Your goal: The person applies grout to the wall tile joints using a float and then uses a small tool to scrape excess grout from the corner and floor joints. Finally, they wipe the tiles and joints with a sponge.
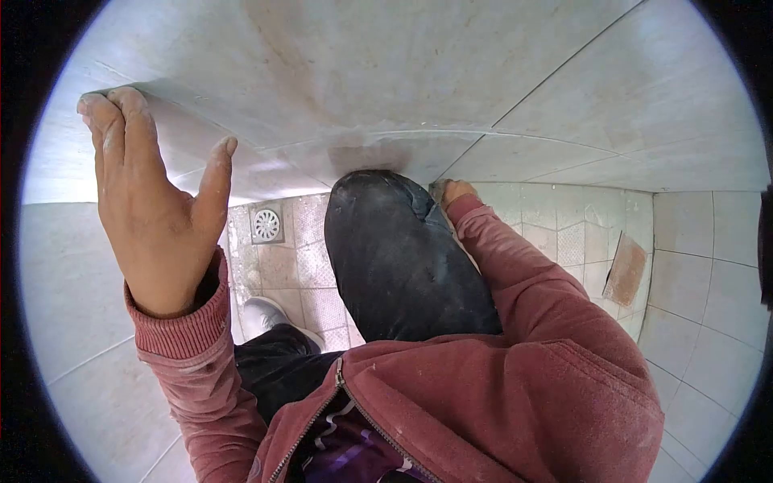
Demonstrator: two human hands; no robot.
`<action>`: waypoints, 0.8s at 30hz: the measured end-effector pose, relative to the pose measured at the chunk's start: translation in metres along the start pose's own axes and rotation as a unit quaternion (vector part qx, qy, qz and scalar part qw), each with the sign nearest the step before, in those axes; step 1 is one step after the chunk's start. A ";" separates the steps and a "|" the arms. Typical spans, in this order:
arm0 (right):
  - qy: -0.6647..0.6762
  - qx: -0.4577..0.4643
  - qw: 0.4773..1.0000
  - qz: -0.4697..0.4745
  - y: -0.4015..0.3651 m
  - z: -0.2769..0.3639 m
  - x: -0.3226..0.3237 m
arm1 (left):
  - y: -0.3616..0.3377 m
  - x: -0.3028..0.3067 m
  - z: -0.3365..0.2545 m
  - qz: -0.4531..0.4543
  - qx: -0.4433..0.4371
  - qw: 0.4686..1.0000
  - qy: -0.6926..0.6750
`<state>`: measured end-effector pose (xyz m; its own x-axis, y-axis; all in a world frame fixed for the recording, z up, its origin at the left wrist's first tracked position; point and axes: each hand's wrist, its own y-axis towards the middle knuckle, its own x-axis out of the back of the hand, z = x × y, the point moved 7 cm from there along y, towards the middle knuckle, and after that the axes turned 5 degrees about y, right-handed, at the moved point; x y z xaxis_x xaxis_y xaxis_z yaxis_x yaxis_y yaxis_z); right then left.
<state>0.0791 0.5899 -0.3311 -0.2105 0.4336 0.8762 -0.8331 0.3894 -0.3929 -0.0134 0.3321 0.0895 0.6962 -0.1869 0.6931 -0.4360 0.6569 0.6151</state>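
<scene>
A large beige tile (419, 64) fills the upper part of the view, standing close in front of me. My left hand (157, 201) is raised at its left edge, with the fingertips hooked over the edge and the thumb spread against the face. My right hand (452, 191) reaches down to the tile's lower edge. Only its back shows past my raised knee (394, 249) in dark trousers, and its fingers are hidden. The knee sits right at the tile's bottom edge.
Below lies a floor of small patterned tiles (298, 274) with a round metal drain (266, 224). My shoe (266, 312) stands on it. A brown flat piece (626, 270) leans by the tiled wall (708, 274) on the right. Another tiled wall (72, 282) stands at the left.
</scene>
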 end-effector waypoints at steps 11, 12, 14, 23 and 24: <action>-0.001 0.045 0.998 -0.046 0.007 -0.003 -0.022 | 0.002 -0.003 -0.004 0.029 -0.001 0.998 0.047; -0.001 0.045 0.998 -0.044 0.006 -0.003 -0.019 | 0.003 -0.003 -0.005 0.030 -0.001 0.998 0.050; 0.007 0.039 0.999 -0.020 0.006 0.001 -0.018 | 0.003 -0.001 -0.005 0.025 -0.002 0.999 0.033; -0.128 0.079 0.989 0.010 0.005 0.019 -0.028 | 0.002 -0.002 -0.004 0.017 0.002 1.000 0.009; -0.126 0.075 0.989 0.009 0.000 0.021 -0.023 | 0.001 -0.001 -0.005 0.013 0.000 1.000 0.001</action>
<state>0.0731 0.5625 -0.3455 -0.3315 0.2159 0.9184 -0.8904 0.2503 -0.3802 -0.0114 0.3371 0.0879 0.6856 -0.1686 0.7082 -0.4537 0.6618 0.5968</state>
